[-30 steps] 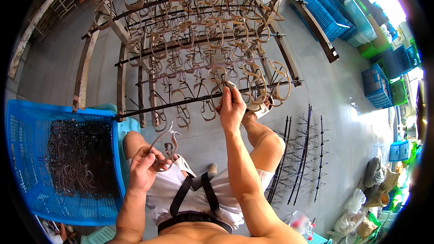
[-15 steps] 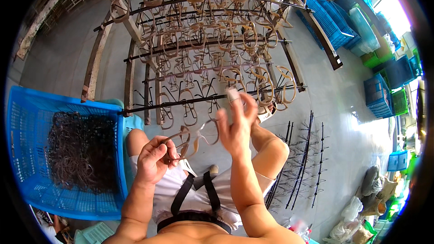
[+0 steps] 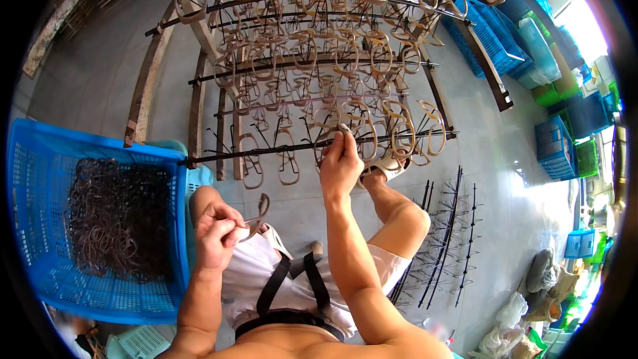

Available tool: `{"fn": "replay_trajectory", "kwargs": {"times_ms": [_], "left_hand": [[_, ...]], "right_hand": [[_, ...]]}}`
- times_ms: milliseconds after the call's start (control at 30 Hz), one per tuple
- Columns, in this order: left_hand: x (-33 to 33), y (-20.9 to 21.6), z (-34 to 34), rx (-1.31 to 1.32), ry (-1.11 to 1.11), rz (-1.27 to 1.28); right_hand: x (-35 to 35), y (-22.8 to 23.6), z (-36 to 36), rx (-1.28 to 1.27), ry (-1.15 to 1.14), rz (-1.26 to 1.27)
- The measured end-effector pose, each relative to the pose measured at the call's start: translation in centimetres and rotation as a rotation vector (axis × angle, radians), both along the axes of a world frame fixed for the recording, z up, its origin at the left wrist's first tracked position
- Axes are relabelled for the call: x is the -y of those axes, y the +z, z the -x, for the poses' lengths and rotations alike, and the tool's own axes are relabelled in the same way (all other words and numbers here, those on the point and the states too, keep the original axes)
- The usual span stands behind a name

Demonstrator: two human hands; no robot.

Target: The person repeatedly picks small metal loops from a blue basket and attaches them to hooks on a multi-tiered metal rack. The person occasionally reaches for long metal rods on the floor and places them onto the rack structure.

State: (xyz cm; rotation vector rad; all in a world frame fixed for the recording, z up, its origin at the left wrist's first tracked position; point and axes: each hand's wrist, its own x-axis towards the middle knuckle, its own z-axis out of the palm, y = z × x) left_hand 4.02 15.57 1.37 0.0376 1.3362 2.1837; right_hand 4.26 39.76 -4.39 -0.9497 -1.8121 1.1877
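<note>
Smooth grey floor (image 3: 505, 226); curved, slender brownish frame (image 3: 263, 206) between left fingers (image 3: 227, 211)

Free room lies over the blue basket (image 3: 100, 300), but hanging frames (image 3: 393, 138) crowd the way ahead.

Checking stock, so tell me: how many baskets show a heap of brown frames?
1: the large blue basket, on the person's left, with a dark heap inside. The right-side baskets may hide more; I cannot see into all of them.
</note>
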Motion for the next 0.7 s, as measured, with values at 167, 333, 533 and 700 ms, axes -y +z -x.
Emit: {"fn": "replay_trajectory", "kwargs": {"times_ms": [167,333,533,700], "left_hand": [[1.1,0.0,0.7,0.098,0.122,-0.079],[0.8,-0.1,0.6,0.120,0.096,-0.140],[0.4,-0.1,0.5,0.110,0.061,-0.170],[0.3,-0.8,0.7,0.135,0.032,-0.202]], "right_hand": [[0.7,0.0,1.0,-0.187,0.003,0.316],[1.3,-0.4,1.4,-0.440,0.043,0.562],[3.7,-0.1,1.7,-0.468,0.109,0.516],[1.7,-1.3,1.6,-0.135,0.163,0.043]]}}
